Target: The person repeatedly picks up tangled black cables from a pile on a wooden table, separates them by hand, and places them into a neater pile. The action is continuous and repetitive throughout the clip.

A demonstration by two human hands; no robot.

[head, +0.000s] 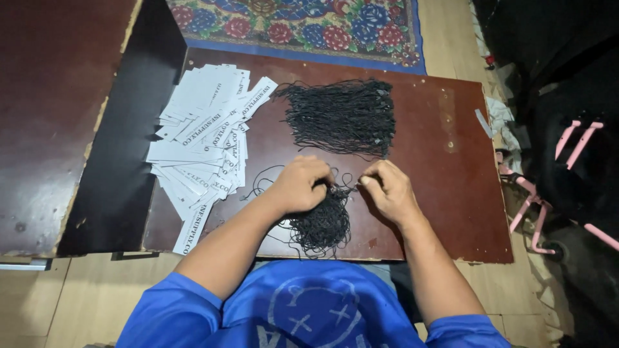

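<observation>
My left hand (pixel 300 183) grips the top of a bundle of thin black strings (pixel 322 222) that hangs toward the near edge of a low brown board (pixel 445 193). My right hand (pixel 387 187) pinches a single string end right beside that bundle, fingers closed on it. A larger heap of the same black strings (pixel 345 116) lies farther back on the board. A fanned stack of white printed paper tags (pixel 206 138) is spread at the left of the board, a little left of my left hand.
A dark brown table top (pixel 51 109) stands at the left, with a black gap beside it. A floral rug (pixel 303 22) lies beyond the board. A pink frame (pixel 535 206) and dark bags stand at the right. My blue shirt fills the bottom.
</observation>
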